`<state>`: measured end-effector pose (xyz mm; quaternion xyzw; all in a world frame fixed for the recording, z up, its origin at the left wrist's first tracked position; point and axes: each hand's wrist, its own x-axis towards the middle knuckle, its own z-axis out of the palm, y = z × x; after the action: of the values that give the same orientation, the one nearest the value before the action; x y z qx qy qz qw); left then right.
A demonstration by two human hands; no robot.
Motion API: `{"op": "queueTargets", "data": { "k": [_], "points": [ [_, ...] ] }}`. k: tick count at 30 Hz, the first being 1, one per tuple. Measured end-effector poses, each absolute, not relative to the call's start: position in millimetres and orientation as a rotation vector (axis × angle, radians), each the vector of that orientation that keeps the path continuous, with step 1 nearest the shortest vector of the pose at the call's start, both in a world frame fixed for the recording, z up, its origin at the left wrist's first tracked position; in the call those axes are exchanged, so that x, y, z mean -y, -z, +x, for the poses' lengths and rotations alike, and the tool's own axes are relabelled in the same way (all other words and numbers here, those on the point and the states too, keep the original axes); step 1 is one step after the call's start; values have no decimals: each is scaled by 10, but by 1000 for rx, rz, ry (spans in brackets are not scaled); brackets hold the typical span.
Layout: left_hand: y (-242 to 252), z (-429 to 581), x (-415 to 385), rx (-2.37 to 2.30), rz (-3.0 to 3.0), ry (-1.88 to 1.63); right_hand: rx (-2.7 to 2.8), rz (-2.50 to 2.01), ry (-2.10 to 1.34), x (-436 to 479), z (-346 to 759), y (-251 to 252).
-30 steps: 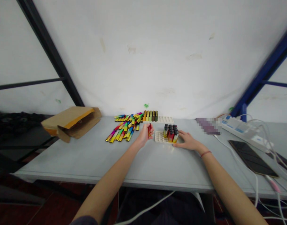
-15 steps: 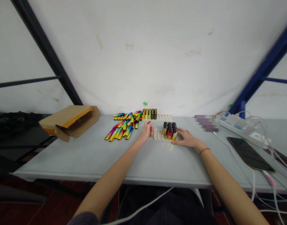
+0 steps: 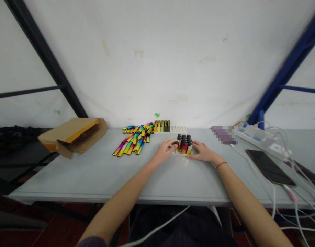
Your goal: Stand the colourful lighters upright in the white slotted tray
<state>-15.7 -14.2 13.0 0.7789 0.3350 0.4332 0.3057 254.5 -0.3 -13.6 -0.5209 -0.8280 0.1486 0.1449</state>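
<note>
A small white tray with holes (image 3: 175,153) holds several upright lighters (image 3: 184,147), black-topped with red and yellow bodies. Over the tray's left part, my left hand (image 3: 165,151) is closed in a pinch on a dark-topped lighter (image 3: 176,143), its lower part hidden by my fingers. My right hand (image 3: 202,152) grips the tray's right side, thumb at the front corner and fingers along the lighters. To the left lies a loose pile of shiny rainbow-coloured lighters (image 3: 131,144).
Behind stands a second group of upright yellow to brown lighters (image 3: 161,126), beside a white holed tray (image 3: 179,130) against the wall. An open cardboard box (image 3: 72,135) sits at left. A phone (image 3: 270,167), power strip (image 3: 262,140) and white cables are on the right.
My left hand has moved right from beside the tray to over its left part, bringing a lighter. My right hand stays at the tray's right side. The view has shifted slightly.
</note>
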Motion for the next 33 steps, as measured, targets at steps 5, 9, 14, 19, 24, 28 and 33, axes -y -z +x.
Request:
{"op": "queueTargets", "data": {
  "k": [5,9,14,19,24,28,33],
  "points": [
    [-77,-104,112,-884,2114,-1108,2406,-1495,-436,14,2541,107],
    [-60,-69,110,-906,2077,-1093,2387,-1497,-441,21,2540,107],
    [-37,-26,98,-988,2134,-1102,2385,-1502,-440,16,2552,132],
    [-111,-71,108,-1055,2423,-1092,2387,-1486,-416,-1,2562,158],
    [-263,-288,137,-1759,2445,-830,2396,-1476,-405,-11,2569,162],
    [-413,-572,145,-2304,2237,-485,2389,-1472,-399,-13,2575,174],
    [-603,-903,119,-2502,1953,-291,2384,-1473,-389,-10,2569,183]
  ]
}}
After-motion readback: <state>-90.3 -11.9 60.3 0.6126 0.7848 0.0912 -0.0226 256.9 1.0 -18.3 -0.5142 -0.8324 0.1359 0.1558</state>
